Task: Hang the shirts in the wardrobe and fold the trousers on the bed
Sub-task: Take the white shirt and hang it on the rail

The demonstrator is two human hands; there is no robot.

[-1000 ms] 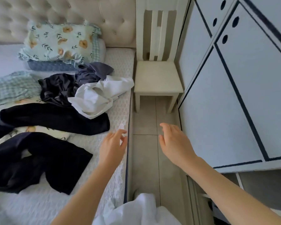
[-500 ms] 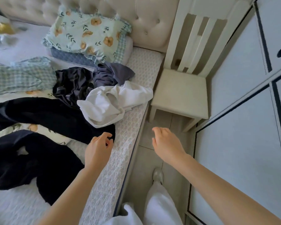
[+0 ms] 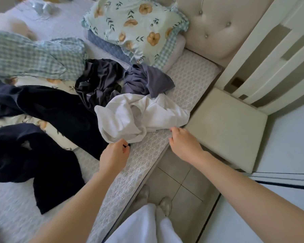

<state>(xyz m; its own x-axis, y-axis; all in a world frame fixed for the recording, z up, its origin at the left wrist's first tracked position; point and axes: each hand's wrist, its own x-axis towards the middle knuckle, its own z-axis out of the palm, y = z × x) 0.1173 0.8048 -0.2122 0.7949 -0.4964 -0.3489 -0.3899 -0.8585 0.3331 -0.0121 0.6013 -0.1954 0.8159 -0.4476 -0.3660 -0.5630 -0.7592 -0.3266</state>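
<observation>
Overlapping dark trousers near a chair, the white shirt meets curled left hand and right hand, grips unclear.

Dark trousers partly beyond left edge

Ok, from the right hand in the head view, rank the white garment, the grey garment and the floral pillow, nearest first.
1. white garment, its edge at the fingertips of the right hand.
2. grey garment, just beyond the white one.
3. floral pillow, farthest, against the headboard.
</observation>
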